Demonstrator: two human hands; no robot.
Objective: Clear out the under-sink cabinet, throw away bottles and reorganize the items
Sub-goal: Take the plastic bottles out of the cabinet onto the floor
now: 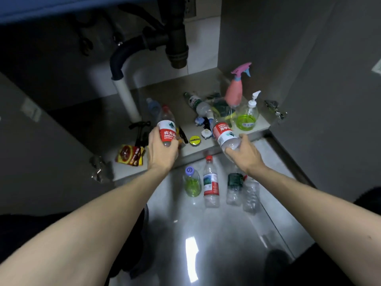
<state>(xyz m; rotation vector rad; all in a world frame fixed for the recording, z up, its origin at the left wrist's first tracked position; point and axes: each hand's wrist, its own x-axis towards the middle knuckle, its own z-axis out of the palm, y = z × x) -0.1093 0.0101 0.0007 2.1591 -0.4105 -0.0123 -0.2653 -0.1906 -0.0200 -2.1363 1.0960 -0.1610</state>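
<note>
Single head-worn wide-angle view: looks forward and down from close range into the open cabinet, with floor below.

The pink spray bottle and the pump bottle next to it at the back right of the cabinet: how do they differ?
The pink spray bottle is opaque with a pink and blue trigger head; the pump bottle is clear with a white pump. The pump bottle shows green liquid low down; the spray bottle hides its contents. The spray bottle stands taller. Both stand upright on the cabinet floor.
</note>
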